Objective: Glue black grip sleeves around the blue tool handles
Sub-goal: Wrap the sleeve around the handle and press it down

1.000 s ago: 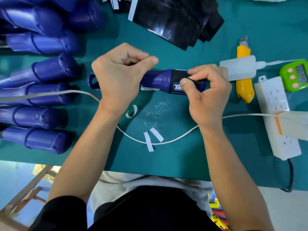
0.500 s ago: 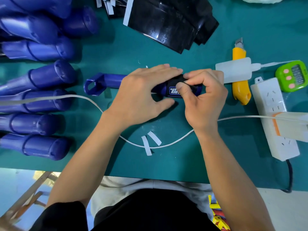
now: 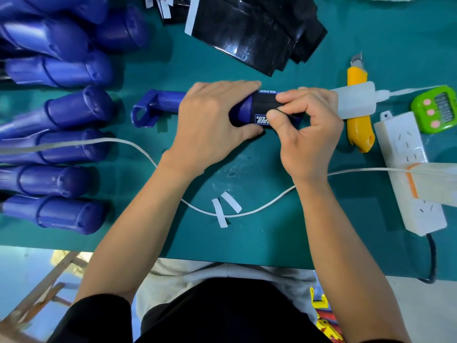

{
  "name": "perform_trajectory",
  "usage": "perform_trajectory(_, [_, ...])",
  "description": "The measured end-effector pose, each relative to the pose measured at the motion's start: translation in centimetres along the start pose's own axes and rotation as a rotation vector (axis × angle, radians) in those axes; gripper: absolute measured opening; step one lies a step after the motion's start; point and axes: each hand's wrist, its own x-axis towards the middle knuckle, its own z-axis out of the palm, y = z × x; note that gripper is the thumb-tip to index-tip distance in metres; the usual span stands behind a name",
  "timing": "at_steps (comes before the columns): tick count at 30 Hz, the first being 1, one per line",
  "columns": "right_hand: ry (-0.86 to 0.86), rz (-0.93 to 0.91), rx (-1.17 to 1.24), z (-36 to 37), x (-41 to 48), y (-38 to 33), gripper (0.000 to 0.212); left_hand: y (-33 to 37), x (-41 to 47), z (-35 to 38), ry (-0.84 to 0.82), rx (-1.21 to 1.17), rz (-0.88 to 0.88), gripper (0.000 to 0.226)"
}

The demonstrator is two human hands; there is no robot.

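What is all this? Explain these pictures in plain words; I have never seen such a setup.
There is no machine here: a person works with two bare hands. Every picture comes from one camera worn on the head, looking down. The left hand grips a blue handle; the right hand pinches a black sleeve wrapped round it. On the green table lie more blue handles at the left, a stack of black sleeves at the top, and at the right a yellow knife, a white squeeze bottle, a green timer and a power strip.
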Motion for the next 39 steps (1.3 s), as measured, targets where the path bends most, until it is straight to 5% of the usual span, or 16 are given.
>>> perform_trajectory(25, [-0.027, -0.025, -0.050, -0.4, -0.3, -0.7, 0.011, 0.6, -1.0, 1.6, 0.077, -0.026, -0.011, 0.047])
perform_trajectory(30, [-0.079, 0.030, 0.129, -3.0, 0.6, -0.2, 0.024, 0.7, -1.3, 1.7, 0.072, -0.045, -0.005, 0.048])
perform_trajectory(39, [-0.191, -0.041, -0.048, -4.2, 1.0, 0.7, 0.007, 0.7, -1.4, 1.8, 0.082, -0.057, 0.019, 0.045])
